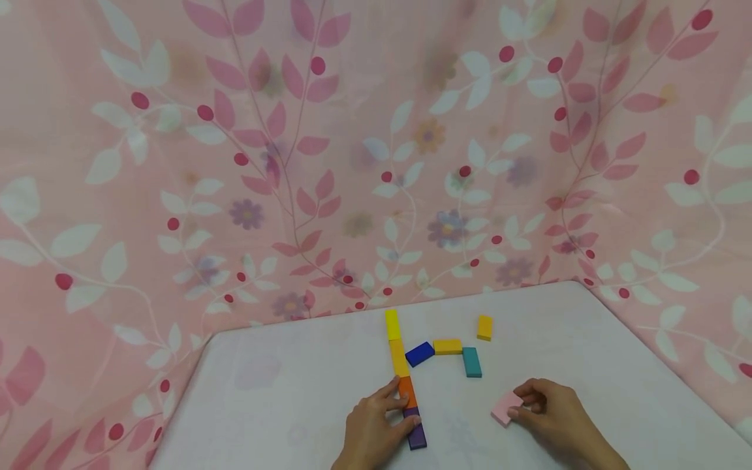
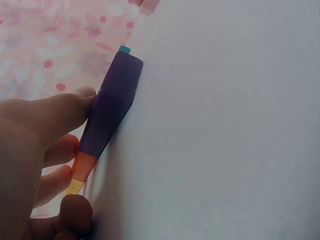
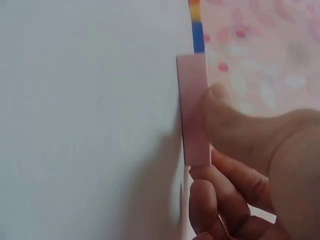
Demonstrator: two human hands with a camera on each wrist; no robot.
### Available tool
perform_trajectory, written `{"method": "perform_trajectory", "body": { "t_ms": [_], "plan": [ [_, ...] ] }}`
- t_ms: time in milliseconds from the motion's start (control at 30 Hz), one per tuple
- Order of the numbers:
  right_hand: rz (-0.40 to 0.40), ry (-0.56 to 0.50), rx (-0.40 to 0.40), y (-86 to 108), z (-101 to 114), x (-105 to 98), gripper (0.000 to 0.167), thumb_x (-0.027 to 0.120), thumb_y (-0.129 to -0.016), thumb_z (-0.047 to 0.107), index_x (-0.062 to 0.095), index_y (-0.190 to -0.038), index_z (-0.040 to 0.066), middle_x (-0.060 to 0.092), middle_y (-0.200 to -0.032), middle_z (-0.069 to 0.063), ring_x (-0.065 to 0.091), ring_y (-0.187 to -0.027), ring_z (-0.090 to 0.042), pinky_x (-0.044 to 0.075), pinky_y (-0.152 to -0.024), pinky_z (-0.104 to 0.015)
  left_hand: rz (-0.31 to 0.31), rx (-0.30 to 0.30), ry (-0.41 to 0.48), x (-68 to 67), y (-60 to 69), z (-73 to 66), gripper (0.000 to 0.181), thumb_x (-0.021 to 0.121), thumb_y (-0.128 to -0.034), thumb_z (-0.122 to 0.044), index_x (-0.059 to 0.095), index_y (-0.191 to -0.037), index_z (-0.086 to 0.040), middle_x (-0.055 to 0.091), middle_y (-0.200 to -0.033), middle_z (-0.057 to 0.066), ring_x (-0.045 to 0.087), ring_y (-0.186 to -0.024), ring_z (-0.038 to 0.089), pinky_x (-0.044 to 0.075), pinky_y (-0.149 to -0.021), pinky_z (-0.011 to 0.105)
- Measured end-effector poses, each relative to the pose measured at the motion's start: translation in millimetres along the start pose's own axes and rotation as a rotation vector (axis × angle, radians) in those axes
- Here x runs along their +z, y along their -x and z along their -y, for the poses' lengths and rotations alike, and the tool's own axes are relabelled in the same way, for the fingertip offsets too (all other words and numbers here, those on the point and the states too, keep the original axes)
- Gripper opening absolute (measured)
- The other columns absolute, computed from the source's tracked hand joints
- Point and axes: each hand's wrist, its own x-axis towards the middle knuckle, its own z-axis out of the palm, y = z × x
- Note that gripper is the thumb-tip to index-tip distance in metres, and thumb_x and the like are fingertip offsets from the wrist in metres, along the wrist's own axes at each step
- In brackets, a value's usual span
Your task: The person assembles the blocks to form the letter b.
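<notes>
A straight row of blocks runs away from me: purple [image 1: 417, 440], orange [image 1: 408, 388], golden-yellow [image 1: 399, 358], then bright yellow [image 1: 392, 324] at the far end. My left hand [image 1: 374, 425] rests against the row from its left side, thumb on the purple block and fingertips around the orange one. To the right, my right hand [image 1: 558, 418] pinches a pink block [image 1: 502, 411] between thumb and fingers. That pink block [image 3: 195, 112] lies low at the white tabletop in the right wrist view; whether it touches is unclear.
Right of the row, a blue block [image 1: 420, 354], a yellow block [image 1: 448, 346] and a teal block [image 1: 472, 363] form a bent chain. Farther back lies a separate yellow block [image 1: 484, 328]. A pink floral curtain [image 1: 364, 196] hangs behind the white table [image 1: 282, 391].
</notes>
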Motion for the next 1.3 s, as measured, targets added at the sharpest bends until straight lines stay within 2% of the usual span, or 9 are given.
{"method": "perform_trajectory", "body": {
  "t_ms": [267, 600, 867, 1033, 1300],
  "plan": [
    [0.067, -0.069, -0.017, -2.9, 25, 23, 0.034, 0.092, -0.082, 0.029, 0.074, -0.105, 0.013, 0.070, -0.090, 0.003, 0.055, -0.079, -0.016, 0.047, -0.063, -0.022, 0.000, -0.012, 0.015, 1.1, 0.0, -1.6, 0.046, 0.088, -0.0824, -0.055, 0.085, -0.113, -0.021, 0.067, -0.148, 0.000, 0.068, -0.129, 0.037, 0.057, -0.096, 0.066],
    [0.073, -0.076, -0.239, -9.5, 47, 51, 0.032, 0.094, -0.080, 0.029, 0.073, -0.097, 0.013, 0.070, -0.084, 0.006, 0.049, -0.066, -0.008, 0.042, -0.057, -0.022, -0.013, 0.016, 0.001, 2.6, 0.0, 1.9, 0.046, 0.088, -0.0826, -0.055, 0.084, -0.113, -0.020, 0.067, -0.147, 0.001, 0.069, -0.128, 0.036, 0.059, -0.095, 0.063],
    [0.105, -0.062, -0.247, -18.0, 59, 65, 0.032, 0.094, -0.080, 0.032, 0.072, -0.097, 0.017, 0.071, -0.087, 0.008, 0.057, -0.075, -0.009, 0.044, -0.062, -0.022, -0.009, 0.020, 0.011, 3.1, 1.4, -0.7, 0.047, 0.087, -0.0826, -0.056, 0.084, -0.113, -0.020, 0.067, -0.148, 0.001, 0.069, -0.129, 0.035, 0.057, -0.097, 0.064],
    [0.134, -0.045, -0.236, -18.7, 63, 70, 0.035, 0.094, -0.080, 0.038, 0.072, -0.098, 0.018, 0.071, -0.086, 0.009, 0.055, -0.076, -0.013, 0.042, -0.063, -0.023, -0.002, 0.019, 0.019, 4.2, 4.0, -3.3, 0.048, 0.087, -0.0829, -0.055, 0.084, -0.114, -0.018, 0.067, -0.148, 0.002, 0.068, -0.129, 0.035, 0.057, -0.098, 0.064],
    [0.118, 0.001, -0.228, -18.6, 69, 73, 0.036, 0.093, -0.081, 0.039, 0.073, -0.105, 0.021, 0.072, -0.085, 0.012, 0.053, -0.074, -0.013, 0.038, -0.064, -0.024, -0.026, 0.018, -0.002, 1.9, 2.5, -2.7, 0.044, 0.088, -0.0838, -0.050, 0.084, -0.113, -0.017, 0.068, -0.147, 0.001, 0.069, -0.128, 0.036, 0.058, -0.095, 0.067]
  ]
}}
